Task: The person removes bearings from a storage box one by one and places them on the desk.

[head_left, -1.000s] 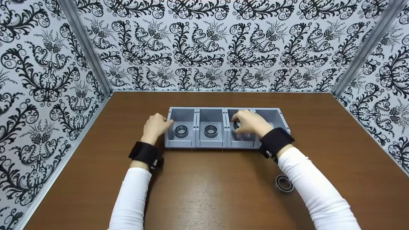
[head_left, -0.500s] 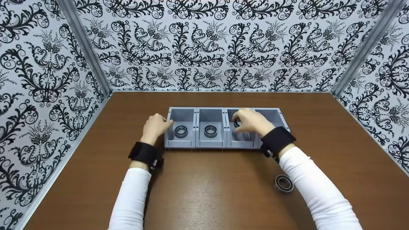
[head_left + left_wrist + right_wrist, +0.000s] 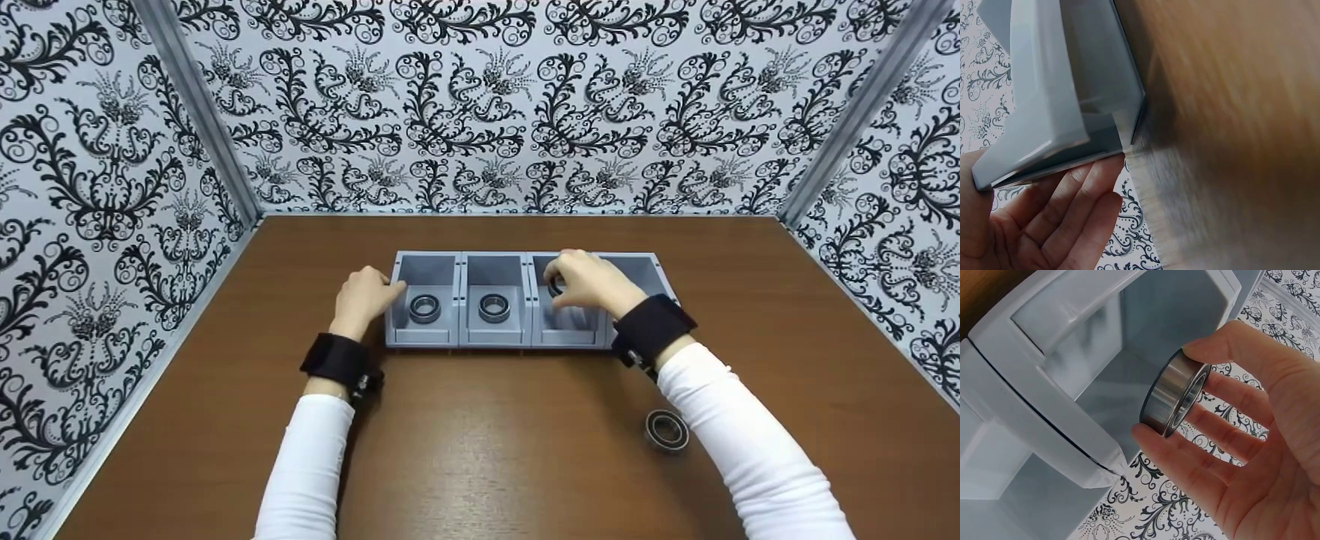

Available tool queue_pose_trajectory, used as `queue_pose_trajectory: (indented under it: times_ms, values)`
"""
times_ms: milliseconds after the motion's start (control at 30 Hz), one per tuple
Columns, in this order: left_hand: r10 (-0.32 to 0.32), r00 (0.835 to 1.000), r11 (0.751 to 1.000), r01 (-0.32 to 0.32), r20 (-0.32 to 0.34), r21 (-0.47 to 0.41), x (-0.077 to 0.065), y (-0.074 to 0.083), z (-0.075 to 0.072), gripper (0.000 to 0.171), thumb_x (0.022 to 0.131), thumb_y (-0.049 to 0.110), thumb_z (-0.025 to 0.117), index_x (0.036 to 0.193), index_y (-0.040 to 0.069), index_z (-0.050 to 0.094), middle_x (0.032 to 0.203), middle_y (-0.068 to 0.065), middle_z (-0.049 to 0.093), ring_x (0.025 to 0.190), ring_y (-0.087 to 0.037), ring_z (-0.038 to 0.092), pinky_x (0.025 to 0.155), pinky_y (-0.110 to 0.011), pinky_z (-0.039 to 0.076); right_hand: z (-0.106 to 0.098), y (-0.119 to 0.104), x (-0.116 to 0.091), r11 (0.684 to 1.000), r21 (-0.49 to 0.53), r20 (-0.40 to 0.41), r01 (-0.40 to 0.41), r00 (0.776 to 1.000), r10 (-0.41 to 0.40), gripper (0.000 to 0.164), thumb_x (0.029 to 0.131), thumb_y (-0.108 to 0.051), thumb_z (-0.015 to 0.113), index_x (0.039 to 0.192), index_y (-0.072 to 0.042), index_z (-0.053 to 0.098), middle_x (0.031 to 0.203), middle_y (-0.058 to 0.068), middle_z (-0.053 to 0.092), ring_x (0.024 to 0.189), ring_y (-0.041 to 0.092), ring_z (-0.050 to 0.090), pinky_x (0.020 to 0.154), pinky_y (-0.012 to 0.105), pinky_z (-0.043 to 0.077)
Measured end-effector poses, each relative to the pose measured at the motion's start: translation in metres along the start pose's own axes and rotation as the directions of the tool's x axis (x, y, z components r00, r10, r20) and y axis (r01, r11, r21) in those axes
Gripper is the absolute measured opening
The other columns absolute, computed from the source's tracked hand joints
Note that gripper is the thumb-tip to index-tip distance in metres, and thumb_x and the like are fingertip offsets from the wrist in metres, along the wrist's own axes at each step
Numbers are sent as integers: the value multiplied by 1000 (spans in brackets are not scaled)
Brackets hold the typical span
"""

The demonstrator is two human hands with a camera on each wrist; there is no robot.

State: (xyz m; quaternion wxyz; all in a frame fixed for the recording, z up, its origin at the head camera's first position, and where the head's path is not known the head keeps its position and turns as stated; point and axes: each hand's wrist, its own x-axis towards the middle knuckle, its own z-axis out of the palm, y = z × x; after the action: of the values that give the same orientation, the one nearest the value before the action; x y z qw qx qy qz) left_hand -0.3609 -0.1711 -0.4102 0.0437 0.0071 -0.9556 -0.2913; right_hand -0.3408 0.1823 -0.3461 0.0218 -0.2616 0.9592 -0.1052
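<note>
My right hand (image 3: 589,283) pinches a ball bearing (image 3: 1171,396) between thumb and fingertips, over the third compartment from the left in a row of grey bins (image 3: 495,339). In the right wrist view the bearing's shiny outer ring stands tilted above the bin's opening, apart from the walls. At the row's left end, my left hand (image 3: 365,298) grips the side wall of the end bin (image 3: 1044,101), thumb over the rim and fingers along the outside. One bearing (image 3: 425,308) lies in the leftmost bin, another bearing (image 3: 494,307) in the second.
A further bearing (image 3: 667,431) lies on the brown table (image 3: 480,435), beside my right sleeve (image 3: 742,442). Patterned walls (image 3: 480,112) enclose the table at the back and both sides. My right hand and wrist strap partly cover the rightmost bin (image 3: 634,274).
My right hand has risen slightly with the bearing, still over the third bin. The left hand and the other bearings have stayed in place.
</note>
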Motion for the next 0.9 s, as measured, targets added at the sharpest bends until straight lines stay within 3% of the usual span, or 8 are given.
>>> queue_pose_trajectory:
  times_ms: [333,567,900]
  values:
    - [4,1000,1000,-4,1,9,0,1,0,44,96,36,66,112,-4,78,122,-30,70,110,-48,68,92,-59,54,-4,-2,-3,1000,-14,-27,25,999,-25,40,78,-12,82,115,1,76,109,20,69,97,33,64,86,50,55]
    - [8,1000,1000,-8,-10,-1,-2,1,0,40,96,36,67,102,-1,80,117,-29,72,105,-47,70,89,-59,54,-6,-4,-6,999,-19,-33,33,999,-34,41,79,-12,81,117,2,76,111,20,69,98,34,63,86,50,55]
    - [5,1000,1000,-5,-7,-2,-1,0,0,41,96,37,68,108,-1,80,120,-27,72,107,-47,69,90,-59,54,-8,-4,-9,999,-20,-44,40,998,-41,43,76,-12,79,117,2,75,110,19,68,98,34,63,86,51,54]
